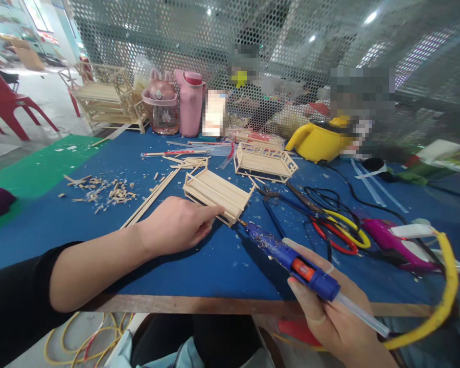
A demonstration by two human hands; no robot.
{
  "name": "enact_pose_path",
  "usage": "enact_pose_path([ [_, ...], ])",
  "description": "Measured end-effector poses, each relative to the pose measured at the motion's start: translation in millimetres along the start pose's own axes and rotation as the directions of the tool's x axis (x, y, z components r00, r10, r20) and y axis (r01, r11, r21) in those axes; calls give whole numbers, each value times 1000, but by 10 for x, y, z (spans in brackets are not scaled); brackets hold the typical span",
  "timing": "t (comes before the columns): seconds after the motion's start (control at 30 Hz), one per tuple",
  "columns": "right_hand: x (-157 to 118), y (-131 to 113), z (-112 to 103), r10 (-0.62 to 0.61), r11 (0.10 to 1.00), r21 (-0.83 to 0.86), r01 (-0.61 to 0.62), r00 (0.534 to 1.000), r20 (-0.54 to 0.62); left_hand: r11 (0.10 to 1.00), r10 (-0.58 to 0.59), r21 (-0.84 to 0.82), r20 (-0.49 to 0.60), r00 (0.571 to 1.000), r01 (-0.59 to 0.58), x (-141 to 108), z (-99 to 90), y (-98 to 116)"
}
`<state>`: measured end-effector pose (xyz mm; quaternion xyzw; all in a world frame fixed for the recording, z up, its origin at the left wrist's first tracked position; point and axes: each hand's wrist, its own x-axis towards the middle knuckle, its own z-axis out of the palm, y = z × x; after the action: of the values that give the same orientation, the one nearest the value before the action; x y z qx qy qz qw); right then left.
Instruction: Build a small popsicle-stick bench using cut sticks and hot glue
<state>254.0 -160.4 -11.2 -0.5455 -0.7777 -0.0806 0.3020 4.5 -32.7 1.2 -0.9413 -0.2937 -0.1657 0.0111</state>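
Note:
A small wooden-stick tray (218,190) with low corner posts lies on the blue table in front of me. My left hand (180,225) grips its near edge, index finger stretched over the slats and the other fingers curled; the thumb is largely hidden. In my right hand (329,301) is a blue hot glue gun (270,243), its metal tip at the tray's near right corner. A clear glue stick (362,312) sticks out of its rear end. Behind lies a second stick tray (264,162) with a railed rim.
Loose sticks (153,197) and offcuts (118,191) lie to the left. Pliers with red and yellow handles (345,235), black cords and a magenta glue gun (398,245) lie on the right. Pink bottles (191,105), a phone (214,115) and a yellow pot (314,140) stand behind.

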Motion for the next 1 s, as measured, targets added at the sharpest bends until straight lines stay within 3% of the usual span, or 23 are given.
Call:
enact_pose_path([
  [0.57,-51,51,30,15,1000,8,-14,1000,-25,1000,4,-10,-14,1000,-4,1,-4,-2],
  [0.83,156,113,-26,126,991,49,-127,992,33,1000,21,-17,-38,999,-21,2,-3,-10],
  [1.0,139,189,-120,216,975,47,-217,976,6,1000,22,-20,-35,999,-23,-6,1,-10],
])
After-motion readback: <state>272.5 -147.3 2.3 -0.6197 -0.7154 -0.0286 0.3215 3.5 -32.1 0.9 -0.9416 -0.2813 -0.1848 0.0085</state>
